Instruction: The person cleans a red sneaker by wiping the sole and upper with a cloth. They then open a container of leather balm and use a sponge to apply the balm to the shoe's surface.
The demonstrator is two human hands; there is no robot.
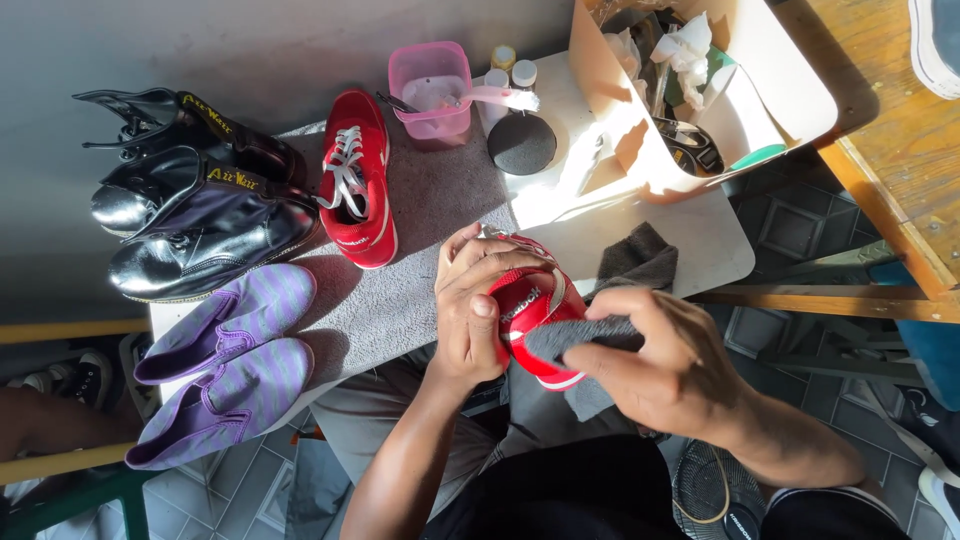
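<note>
Head view, looking down at the bench. I read the step in hand as wiping a shoe clean.

Left hand: fingers wrapped around the red shoe, held just off the bench's 6 o'clock edge, above the lap. The grip is closed firmly on the shoe, thumb lying across its side.

Right hand: fingers pinched on a grey cloth, pressed flat against the shoe's upper. This grip is closed on the cloth; loose cloth hangs below the shoe.

At 12 o'clock from the held shoe stand a pink tub with a brush across it, small bottles and a dark round sponge. At 11 o'clock the matching red sneaker lies on a grey mat. At 10 o'clock are two black boots; at 9 o'clock, two purple slip-ons. A second dark cloth lies at 2 o'clock, and an open box of supplies at 1 o'clock.

In my judgement the next move calls for the left hand to turn the shoe, presenting an unwiped face, while the right keeps the cloth flat and bearing evenly.
</note>
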